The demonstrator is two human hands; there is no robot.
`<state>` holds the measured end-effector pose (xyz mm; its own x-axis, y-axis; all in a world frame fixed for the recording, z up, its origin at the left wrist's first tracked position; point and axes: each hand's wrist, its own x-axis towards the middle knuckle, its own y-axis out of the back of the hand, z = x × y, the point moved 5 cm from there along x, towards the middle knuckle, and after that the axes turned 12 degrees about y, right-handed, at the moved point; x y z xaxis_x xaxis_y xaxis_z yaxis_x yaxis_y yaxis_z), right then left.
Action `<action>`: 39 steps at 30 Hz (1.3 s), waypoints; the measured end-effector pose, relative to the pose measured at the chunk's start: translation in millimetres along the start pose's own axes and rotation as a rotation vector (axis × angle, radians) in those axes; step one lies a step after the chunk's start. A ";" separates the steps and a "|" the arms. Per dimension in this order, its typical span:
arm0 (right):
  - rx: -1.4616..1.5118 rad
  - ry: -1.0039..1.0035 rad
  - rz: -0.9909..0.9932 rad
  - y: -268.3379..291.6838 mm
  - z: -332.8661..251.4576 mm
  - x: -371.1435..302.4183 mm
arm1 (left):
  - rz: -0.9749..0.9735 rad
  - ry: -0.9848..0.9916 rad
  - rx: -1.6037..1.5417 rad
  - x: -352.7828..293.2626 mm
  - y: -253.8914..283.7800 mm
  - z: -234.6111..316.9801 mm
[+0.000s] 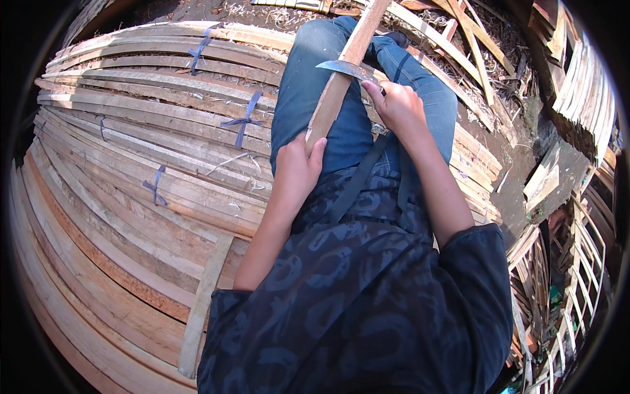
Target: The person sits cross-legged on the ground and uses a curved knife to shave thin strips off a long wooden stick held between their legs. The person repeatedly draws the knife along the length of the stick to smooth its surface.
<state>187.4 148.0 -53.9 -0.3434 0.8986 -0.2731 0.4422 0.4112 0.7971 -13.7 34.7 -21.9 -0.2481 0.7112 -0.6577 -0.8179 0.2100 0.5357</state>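
Observation:
A long flat wooden slat (333, 102) slants over my thighs, its far end running out past the top edge of the view. My left hand (298, 164) is closed round its near end, thumb along the right side. In my right hand (396, 111) is a knife (340, 67), the grip mostly hidden by my fingers. Its curved metal blade lies across the slat, pointing left. Whether the edge bites into the wood I cannot tell.
Bundles of wooden strips (177, 85) tied with blue bands lie at my left, with bare planks (118, 282) nearer. A short loose batten (207, 305) rests across them. Wood shavings and scattered offcuts (472, 52) cover the ground ahead. Stacked thin slats (584, 98) stand at the right.

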 end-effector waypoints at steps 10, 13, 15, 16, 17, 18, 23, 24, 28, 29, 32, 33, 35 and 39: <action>0.011 -0.465 0.157 16.3 173.5 51.3 | 0.028 -0.092 0.017 -15.4 7.1 13.2; -0.087 -0.267 0.263 46.5 184.5 37.2 | -0.012 -0.039 -0.001 -6.3 5.9 7.6; 0.012 -0.290 0.219 57.6 151.7 15.6 | -0.029 -0.033 -0.063 3.4 -2.8 -7.8; 0.069 -0.209 0.271 55.2 131.5 5.9 | -0.077 0.033 -0.111 8.1 -2.5 -8.7; 0.134 -0.135 0.240 47.7 115.3 -2.3 | -0.130 0.097 -0.154 10.2 -3.1 -9.1; 0.177 -0.112 0.199 36.7 96.4 -10.8 | -0.130 0.089 -0.139 10.1 -3.1 -8.1; 0.072 0.069 -0.015 -2.1 -11.5 -28.1 | -0.026 -0.102 -0.022 6.3 -1.8 -3.0; 0.011 0.107 -0.022 -7.0 -20.9 -24.5 | -0.014 -0.114 0.001 6.1 -1.6 -2.0; -0.164 0.226 -0.008 -7.1 -21.2 0.2 | -0.040 -0.059 -0.067 10.4 -2.2 -6.7; -0.177 0.227 0.003 -6.6 -22.1 0.7 | -0.073 -0.018 -0.099 12.3 -2.3 -7.4; -0.176 0.233 0.039 -13.1 -22.8 -1.0 | -0.115 0.032 -0.136 12.4 -2.5 -6.9; -0.148 0.234 0.052 -16.7 -21.3 -5.1 | -0.117 0.036 -0.137 12.8 -2.2 -6.2; -0.148 0.284 0.013 -16.1 -29.1 -8.2 | -0.107 0.010 -0.148 13.2 -2.3 -5.3; -0.171 0.208 0.102 -14.0 0.6 2.2 | -0.048 -0.091 -0.065 12.1 -4.8 -12.5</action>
<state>180.9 144.3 -66.0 -0.4746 0.8762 -0.0846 0.3433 0.2727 0.8988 -19.3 33.9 -39.0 -0.1621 0.7597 -0.6297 -0.8605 0.2034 0.4670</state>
